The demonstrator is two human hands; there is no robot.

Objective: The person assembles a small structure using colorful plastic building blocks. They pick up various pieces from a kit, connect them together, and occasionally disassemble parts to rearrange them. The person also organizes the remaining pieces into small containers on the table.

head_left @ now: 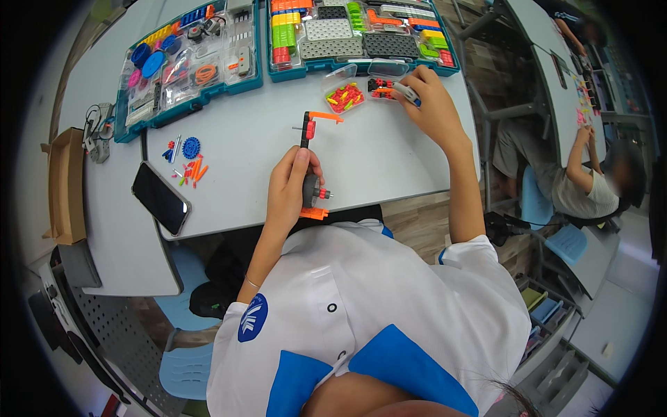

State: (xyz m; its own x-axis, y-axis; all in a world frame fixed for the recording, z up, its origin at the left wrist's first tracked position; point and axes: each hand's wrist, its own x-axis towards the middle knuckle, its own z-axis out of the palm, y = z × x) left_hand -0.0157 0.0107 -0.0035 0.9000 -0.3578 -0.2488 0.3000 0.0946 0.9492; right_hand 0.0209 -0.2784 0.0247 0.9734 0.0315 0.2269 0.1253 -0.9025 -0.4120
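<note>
Above the table's (389, 156) near edge, your left hand (286, 179) has thumb and fingers clamped around a black-and-orange assembly (310, 191), its long axis running away from your chest. Farther out and to the right, your right hand (432, 104) pinches a grey piece (406, 94), its fingertips just right of the small black, red and orange pieces (379, 88), with the right hand nearer those than the left; beyond stand two teal cases (236, 88) (347, 68).

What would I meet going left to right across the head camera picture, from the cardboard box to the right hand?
Cardboard box, black phone, left hand, tiny red and yellow pieces, right hand.
</note>
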